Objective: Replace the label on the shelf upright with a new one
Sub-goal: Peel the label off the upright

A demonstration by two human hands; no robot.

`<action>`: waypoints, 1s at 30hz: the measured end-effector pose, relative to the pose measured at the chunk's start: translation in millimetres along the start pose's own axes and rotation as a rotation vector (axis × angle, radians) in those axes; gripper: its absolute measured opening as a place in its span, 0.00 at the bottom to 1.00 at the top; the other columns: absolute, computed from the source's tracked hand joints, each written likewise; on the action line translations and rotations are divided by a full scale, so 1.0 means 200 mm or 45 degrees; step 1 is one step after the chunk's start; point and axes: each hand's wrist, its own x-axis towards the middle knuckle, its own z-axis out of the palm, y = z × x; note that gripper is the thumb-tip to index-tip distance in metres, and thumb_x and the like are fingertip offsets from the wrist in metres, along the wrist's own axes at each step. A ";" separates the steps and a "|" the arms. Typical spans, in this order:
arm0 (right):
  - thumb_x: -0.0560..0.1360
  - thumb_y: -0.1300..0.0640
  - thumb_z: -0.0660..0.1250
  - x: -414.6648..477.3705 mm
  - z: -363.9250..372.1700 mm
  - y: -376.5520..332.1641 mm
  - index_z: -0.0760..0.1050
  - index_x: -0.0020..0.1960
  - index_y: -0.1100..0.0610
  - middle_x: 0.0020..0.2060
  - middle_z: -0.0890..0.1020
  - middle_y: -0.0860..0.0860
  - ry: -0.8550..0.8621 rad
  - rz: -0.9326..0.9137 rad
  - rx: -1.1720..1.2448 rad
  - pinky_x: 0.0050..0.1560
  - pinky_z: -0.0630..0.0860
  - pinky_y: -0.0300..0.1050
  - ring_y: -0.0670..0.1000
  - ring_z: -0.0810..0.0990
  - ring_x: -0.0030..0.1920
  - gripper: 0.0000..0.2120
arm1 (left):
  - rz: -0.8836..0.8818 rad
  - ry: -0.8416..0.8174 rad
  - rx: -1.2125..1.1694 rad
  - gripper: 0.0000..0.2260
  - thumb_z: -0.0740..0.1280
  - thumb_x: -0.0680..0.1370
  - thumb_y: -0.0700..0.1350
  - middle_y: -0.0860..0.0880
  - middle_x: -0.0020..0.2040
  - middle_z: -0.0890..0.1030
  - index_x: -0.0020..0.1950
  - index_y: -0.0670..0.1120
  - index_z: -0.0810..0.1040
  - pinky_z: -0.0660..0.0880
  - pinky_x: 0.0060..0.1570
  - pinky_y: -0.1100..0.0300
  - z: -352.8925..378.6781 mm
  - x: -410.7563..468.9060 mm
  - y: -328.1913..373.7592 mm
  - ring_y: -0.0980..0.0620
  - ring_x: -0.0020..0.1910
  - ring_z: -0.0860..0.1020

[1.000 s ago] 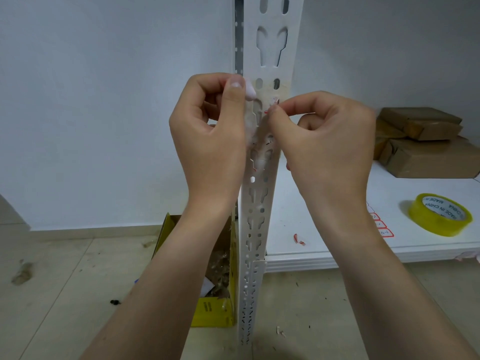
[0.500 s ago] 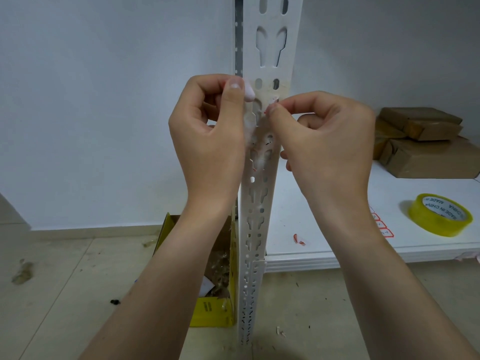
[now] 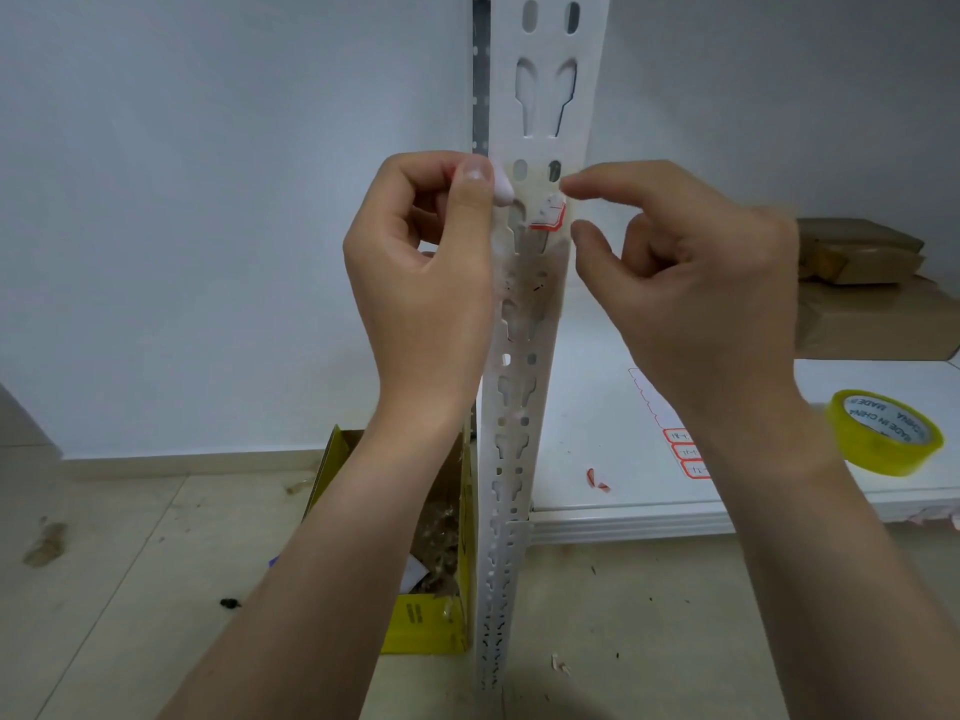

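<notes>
The white slotted shelf upright [image 3: 519, 387] runs down the middle of the view. A torn remnant of the old label [image 3: 548, 215], white with a red border, sticks to it below two oval holes, with glue residue beneath. My left hand [image 3: 426, 283] is against the upright's left edge, its thumb and curled fingers pinching a small white scrap [image 3: 502, 188]. Just right of the remnant is my right hand [image 3: 691, 288], with its forefinger and thumb apart and nothing between them. A sheet of new red-bordered labels [image 3: 687, 452] lies on the shelf.
The white shelf board [image 3: 623, 517] carries a yellow tape roll [image 3: 883, 433], brown cardboard parcels [image 3: 872, 314] at the back right and a red scrap [image 3: 597, 480]. A yellow box [image 3: 431, 626] with waste stands on the tiled floor left of the upright.
My right forefinger and thumb have let go of the label remnant and drawn back to the right, uncovering it. My left hand has stayed in place.
</notes>
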 end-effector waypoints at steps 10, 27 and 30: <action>0.81 0.54 0.71 0.03 0.05 0.02 0.85 0.56 0.52 0.29 0.62 0.33 -0.065 -0.052 0.019 0.36 0.68 0.40 0.47 0.66 0.29 0.07 | 0.008 -0.009 0.003 0.08 0.66 0.82 0.41 0.50 0.44 0.85 0.44 0.48 0.80 0.74 0.41 0.60 0.00 0.00 0.00 0.55 0.38 0.76; 0.80 0.52 0.71 0.05 0.03 0.00 0.85 0.50 0.50 0.25 0.63 0.38 -0.110 -0.007 -0.010 0.32 0.74 0.51 0.51 0.68 0.28 0.05 | -0.005 0.000 0.002 0.10 0.66 0.81 0.40 0.52 0.43 0.85 0.42 0.50 0.79 0.73 0.40 0.56 0.00 0.01 0.00 0.55 0.35 0.75; 0.80 0.52 0.70 0.05 0.03 0.00 0.85 0.51 0.50 0.25 0.65 0.41 -0.115 0.009 -0.010 0.33 0.75 0.52 0.52 0.69 0.28 0.05 | -0.007 -0.003 0.002 0.09 0.66 0.81 0.40 0.51 0.43 0.85 0.42 0.49 0.79 0.73 0.40 0.57 0.00 0.00 0.00 0.55 0.35 0.74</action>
